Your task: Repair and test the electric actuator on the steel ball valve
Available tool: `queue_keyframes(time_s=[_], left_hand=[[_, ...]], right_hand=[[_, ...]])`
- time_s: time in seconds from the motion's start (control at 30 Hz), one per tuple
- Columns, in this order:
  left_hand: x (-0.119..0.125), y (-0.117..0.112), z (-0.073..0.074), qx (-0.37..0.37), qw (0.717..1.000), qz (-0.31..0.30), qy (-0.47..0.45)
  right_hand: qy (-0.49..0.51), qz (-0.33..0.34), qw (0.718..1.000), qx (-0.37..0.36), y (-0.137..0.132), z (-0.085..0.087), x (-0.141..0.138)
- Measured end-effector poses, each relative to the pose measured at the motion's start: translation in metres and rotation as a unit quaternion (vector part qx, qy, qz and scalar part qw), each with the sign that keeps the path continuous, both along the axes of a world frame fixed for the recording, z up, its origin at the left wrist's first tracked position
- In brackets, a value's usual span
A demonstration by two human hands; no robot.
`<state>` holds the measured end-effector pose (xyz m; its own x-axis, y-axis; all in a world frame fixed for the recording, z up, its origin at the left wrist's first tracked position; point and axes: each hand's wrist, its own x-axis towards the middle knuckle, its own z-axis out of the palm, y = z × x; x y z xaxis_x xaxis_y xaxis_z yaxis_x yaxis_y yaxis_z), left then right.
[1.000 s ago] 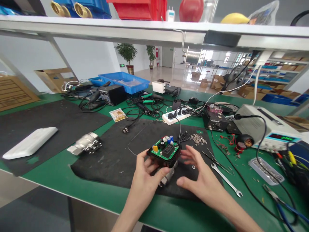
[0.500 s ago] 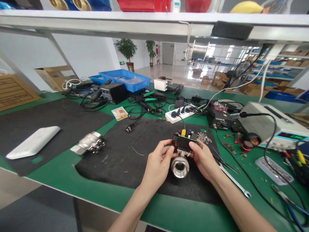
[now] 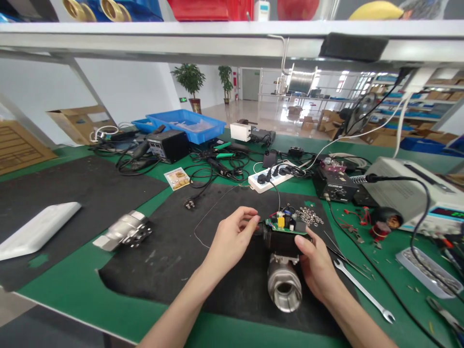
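Note:
A black valve actuator with an exposed circuit board on top sits on a silver metal ball valve, whose round opening faces me. My right hand grips the actuator's right side, thumb on the front face. My left hand is at its left side, thumb and fingertips pinched together beside a small dark part. What lies between those fingertips is too small to make out. A second silver valve lies on its side to the left, apart from both hands.
Under the work is a black mat. To the right are a wrench, small nuts, a parts tray and pliers. A power strip with cables lies behind. A white slab-like object rests at left.
My left hand has drawn slightly back from the actuator's front to its left side, fingers pinched. The valve and actuator appear lower and nearer, tilted a little, with more of the board showing.

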<state>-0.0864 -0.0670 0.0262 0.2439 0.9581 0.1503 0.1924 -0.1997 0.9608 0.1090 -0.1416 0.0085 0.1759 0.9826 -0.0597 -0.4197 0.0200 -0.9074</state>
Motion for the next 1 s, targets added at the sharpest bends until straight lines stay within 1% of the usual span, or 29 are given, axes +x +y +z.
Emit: queue_keyframes(time_s=[0.1,0.17,0.37,0.43,0.47,0.53,0.63,0.7,0.77,0.87,1.0], left_hand=[[0.002,0.024,-0.002,0.027,0.999,0.003,0.043],[0.004,0.036,-0.007,0.044,0.997,0.006,0.066],[0.013,0.051,-0.03,0.095,0.987,0.027,0.128],[0.015,0.061,-0.034,0.119,0.98,0.042,0.155],[0.016,0.07,-0.034,0.134,0.975,0.052,0.17],[0.022,0.095,-0.032,0.164,0.962,0.073,0.207],[0.039,0.141,-0.026,0.199,0.935,0.092,0.278],[0.052,0.168,-0.024,0.209,0.917,0.079,0.331],[0.063,0.188,-0.024,0.21,0.898,0.062,0.383],[0.071,0.202,-0.028,0.21,0.869,0.048,0.446],[0.068,0.205,-0.029,0.224,0.835,0.033,0.501]], right_hand=[[-0.002,-0.003,1.0,-0.027,-0.005,0.003,-0.003],[-0.017,-0.006,0.999,-0.034,-0.008,0.004,-0.003],[-0.028,0.012,0.999,-0.032,-0.009,0.008,-0.003],[-0.019,0.016,0.999,-0.034,-0.008,0.008,-0.003],[-0.013,0.018,0.999,-0.036,-0.007,0.008,-0.004],[0.001,0.019,0.999,-0.045,-0.005,0.008,-0.005],[0.017,0.013,0.998,-0.055,-0.003,0.007,-0.005],[0.02,0.011,0.998,-0.053,-0.002,0.006,-0.006],[0.015,0.011,0.999,-0.045,-0.001,0.005,-0.006],[0.003,0.009,0.999,-0.047,0.001,0.002,-0.006],[-0.006,-0.008,0.997,-0.074,0.004,0.0,-0.006]])
